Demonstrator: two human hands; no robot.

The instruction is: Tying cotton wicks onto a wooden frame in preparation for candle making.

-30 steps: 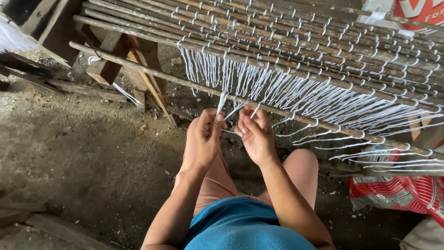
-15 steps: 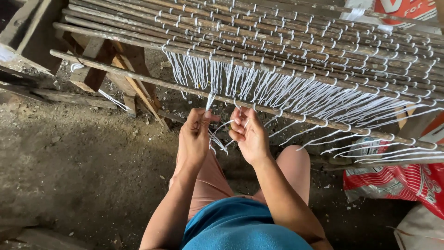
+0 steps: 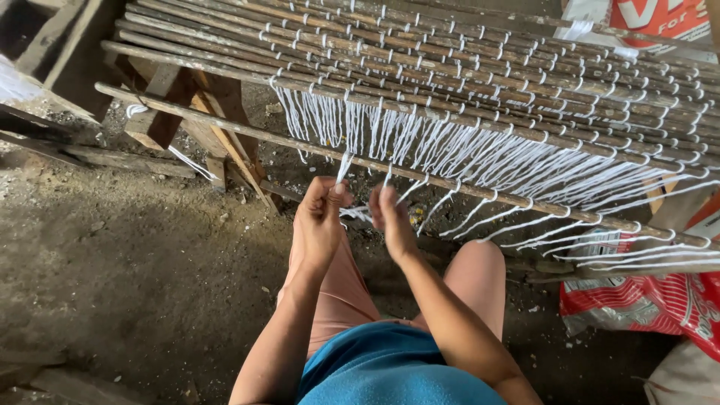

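White strings point(image 3: 358, 212) are hanging from a mat of thin brown sticks point(image 3: 480, 67) and are being worked just below its nearest stick point(image 3: 465, 189), which is running from upper left to lower right across the view. The left hand point(image 3: 319, 225) is pinching one string between thumb and fingers, closed tight, and is pulling it taut up to that stick. The right hand point(image 3: 390, 217) is standing just beside it, turned edge-on with its fingers point(image 3: 384, 201) raised and close together; strings are passing beside it, but whether it is gripping one cannot be told. More strings are spreading in a fan to the right, sloping down from the stick above to the nearest one. The mat is resting on a wooden trestle point(image 3: 199, 112) at the left. The person is sitting close to the mat, wearing a blue top point(image 3: 390, 367) and pinkish shorts point(image 3: 341, 292), with one knee point(image 3: 480, 262) lying under the nearest stick. A dirt floor point(image 3: 135, 270) is stretching out at the left, and a red and white sack point(image 3: 652, 300) is lying at the lower right, partly under the stick ends.
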